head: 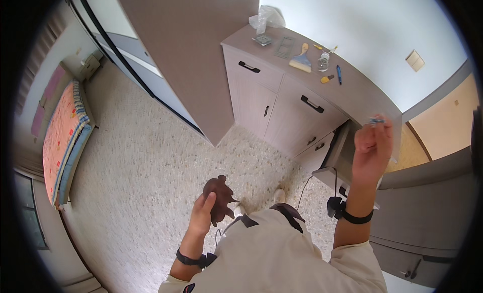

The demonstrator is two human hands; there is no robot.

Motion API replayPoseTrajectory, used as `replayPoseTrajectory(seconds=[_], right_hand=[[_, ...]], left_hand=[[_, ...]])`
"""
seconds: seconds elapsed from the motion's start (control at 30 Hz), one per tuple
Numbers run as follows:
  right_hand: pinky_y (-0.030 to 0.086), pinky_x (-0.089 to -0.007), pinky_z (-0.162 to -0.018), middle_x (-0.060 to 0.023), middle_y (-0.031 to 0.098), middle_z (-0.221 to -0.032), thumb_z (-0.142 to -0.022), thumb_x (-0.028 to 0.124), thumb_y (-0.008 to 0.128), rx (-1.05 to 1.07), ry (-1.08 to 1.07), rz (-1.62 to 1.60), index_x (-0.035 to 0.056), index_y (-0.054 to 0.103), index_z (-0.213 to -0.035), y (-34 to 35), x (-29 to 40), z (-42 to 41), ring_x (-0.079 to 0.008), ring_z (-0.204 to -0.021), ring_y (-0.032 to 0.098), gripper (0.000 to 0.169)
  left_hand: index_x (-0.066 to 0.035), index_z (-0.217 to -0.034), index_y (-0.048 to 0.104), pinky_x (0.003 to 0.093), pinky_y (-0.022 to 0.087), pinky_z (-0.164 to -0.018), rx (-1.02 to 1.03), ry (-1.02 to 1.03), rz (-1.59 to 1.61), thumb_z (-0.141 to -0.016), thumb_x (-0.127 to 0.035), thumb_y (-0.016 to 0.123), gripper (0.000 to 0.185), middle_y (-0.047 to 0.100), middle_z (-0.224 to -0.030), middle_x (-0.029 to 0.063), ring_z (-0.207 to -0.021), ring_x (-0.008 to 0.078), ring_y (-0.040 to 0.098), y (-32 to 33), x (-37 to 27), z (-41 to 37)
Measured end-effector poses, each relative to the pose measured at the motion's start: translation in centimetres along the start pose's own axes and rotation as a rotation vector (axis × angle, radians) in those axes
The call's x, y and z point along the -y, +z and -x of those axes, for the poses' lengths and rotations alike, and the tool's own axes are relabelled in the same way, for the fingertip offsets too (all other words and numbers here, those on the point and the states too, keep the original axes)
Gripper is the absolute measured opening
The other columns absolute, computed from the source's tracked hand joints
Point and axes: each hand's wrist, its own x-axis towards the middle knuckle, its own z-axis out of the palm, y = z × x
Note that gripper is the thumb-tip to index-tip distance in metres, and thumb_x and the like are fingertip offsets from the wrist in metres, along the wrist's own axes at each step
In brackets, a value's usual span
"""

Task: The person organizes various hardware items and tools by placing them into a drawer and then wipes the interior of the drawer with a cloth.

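Observation:
My left hand (202,213) grips a dark brown object (218,198) with a ragged, pointed outline, held above the floor in front of my body. What the object is, I cannot tell. Raised at the right end of the cabinet top, my right hand (374,147) pinches a small blue item (376,121), blurred and mostly covered by the fingers. Just left of that hand, a drawer (341,145) of the wooden cabinet (260,91) stands pulled out.
On the cabinet top lie a flat wide brush (302,62), a glass jar (323,62), a blue pen (339,74), a small yellow-handled tool (326,79), a thin rectangular frame (284,47) and a clear plastic bag (272,17). A cable (305,189) hangs near the drawer. A bed (68,142) stands far left.

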Motion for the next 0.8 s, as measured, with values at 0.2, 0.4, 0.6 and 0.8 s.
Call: replayPoseTrajectory(seconds=[0.2, 0.4, 0.6, 0.8], right_hand=[[0.031, -0.0245, -0.052, -0.0003, 0.038, -0.066, -0.103, 0.013, 0.046, 0.096, -0.053, -0.299, -0.0026, 0.052, -0.119, -0.9, 2.9, -4.7, -0.0090, -0.058, 0.034, 0.023], [0.032, -0.0254, -0.052, -0.0008, 0.039, -0.065, -0.103, 0.011, 0.045, 0.285, -0.055, -0.365, -0.0037, 0.050, -0.121, 0.3, 2.8, -9.1, -0.0096, -0.057, 0.035, 0.024], [0.032, -0.0240, -0.050, 0.0016, 0.042, -0.064, -0.102, 0.012, 0.047, 0.358, 0.252, -0.426, 0.0030, 0.056, -0.117, 4.5, -4.0, -9.4, -0.0075, -0.054, 0.038, 0.019], [0.032, -0.0215, -0.052, 0.0065, 0.049, -0.074, -0.098, 0.018, 0.061, 0.849, 0.859, -0.184, 0.0089, 0.061, -0.109, 11.9, -9.1, 1.5, -0.0033, -0.058, 0.041, 0.014]], left_hand=[[0.000, -0.128, 0.058, 0.0267, 0.050, -0.080, -0.018, -0.036, -0.086, -0.104, -0.034, 0.052, 0.042, 0.066, -0.108, 0.0044, -0.093, 0.0114, 0.061, 4.3, 2.0, -3.5], [-0.001, -0.126, 0.060, 0.0253, 0.047, -0.084, -0.056, -0.009, -0.058, -0.104, -0.034, 0.052, 0.041, 0.066, -0.108, 0.0023, -0.096, 0.0098, 0.059, 7.5, 2.3, -5.2], [-0.003, -0.127, 0.060, 0.0276, 0.047, -0.090, -0.197, 0.055, 0.023, -0.104, -0.030, 0.052, 0.037, 0.065, -0.112, 0.0021, -0.101, 0.0112, 0.058, 6.9, 2.4, -3.8], [-0.002, -0.135, 0.052, 0.0293, 0.045, -0.097, -0.351, 0.195, 0.098, -0.104, -0.024, 0.054, 0.038, 0.062, -0.122, 0.0041, -0.110, 0.0128, 0.056, 5.2, 1.7, -0.3]])
